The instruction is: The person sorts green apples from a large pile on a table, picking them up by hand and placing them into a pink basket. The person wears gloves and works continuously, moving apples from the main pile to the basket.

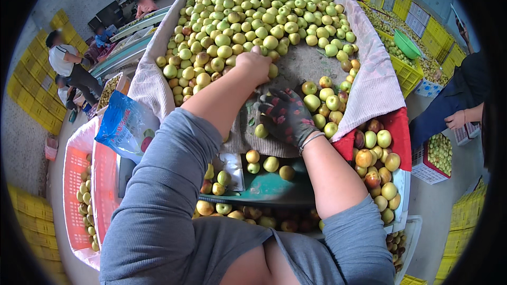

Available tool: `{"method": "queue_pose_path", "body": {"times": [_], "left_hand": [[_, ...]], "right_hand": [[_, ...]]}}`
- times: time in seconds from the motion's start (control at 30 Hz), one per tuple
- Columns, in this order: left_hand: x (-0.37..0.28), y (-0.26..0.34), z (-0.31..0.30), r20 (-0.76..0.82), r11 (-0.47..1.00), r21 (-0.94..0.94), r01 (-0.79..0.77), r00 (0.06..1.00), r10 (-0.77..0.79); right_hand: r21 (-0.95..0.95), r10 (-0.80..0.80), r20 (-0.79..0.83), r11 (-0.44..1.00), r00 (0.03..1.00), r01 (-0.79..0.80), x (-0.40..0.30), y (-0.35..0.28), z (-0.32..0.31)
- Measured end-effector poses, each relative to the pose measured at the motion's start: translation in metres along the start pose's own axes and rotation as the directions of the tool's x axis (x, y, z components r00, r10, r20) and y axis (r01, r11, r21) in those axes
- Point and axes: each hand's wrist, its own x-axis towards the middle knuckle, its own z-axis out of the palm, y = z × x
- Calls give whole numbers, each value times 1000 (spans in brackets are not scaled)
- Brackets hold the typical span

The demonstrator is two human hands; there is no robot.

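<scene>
A big heap of small green and yellow-red fruits, perhaps jujubes or small apples [261, 19], lies on a cloth-lined sorting table. My left hand [254, 64], bare, reaches over the heap's near edge with its fingers among the fruits; whether it grips one is hidden. Beside and below it, my right hand [286, 115], in a dark glove with a pink pattern, is over the grey cloth [305, 65]. A yellow-green fruit [261, 131] touches or lies close to the glove's lower side. More fruits [326, 101] lie to the right of the glove.
A green surface [277, 184] holds a few fruits below the cloth. A blue bag [126, 126] and pink basket [79, 206] stand left; a fruit-filled bin [380, 166] is right. One person [447, 99] stands at right, and others [67, 61] are at far left. Yellow crates [437, 43] are stacked around.
</scene>
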Motion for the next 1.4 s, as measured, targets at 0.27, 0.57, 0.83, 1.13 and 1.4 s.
{"method": "queue_pose_path", "body": {"times": [0.27, 0.57, 0.83, 1.13, 1.4], "left_hand": [[-39, -3, -5, -112, 951, -310, 1, 993, -37], [-146, -113, 46, -24, -244, -947, -208, 804, -594], [-375, -321, 124, -166, 263, -928, 265, 338, -926], [-465, -333, 161, 89, 153, -343, 927, 194, -977], [-231, -239, 79, -728, 874, -472, 115, 509, -460]], "right_hand": [[-52, 137, 109, 990, 985, -132, -1, 5, 2], [-79, 243, 159, 969, 957, -233, -1, -6, -15], [-81, 233, 158, 972, 960, -223, 2, -10, -13], [-39, 262, 179, 965, 948, -259, 0, -7, -18], [-43, 274, 136, 962, 952, -271, 0, -6, -12]]}}
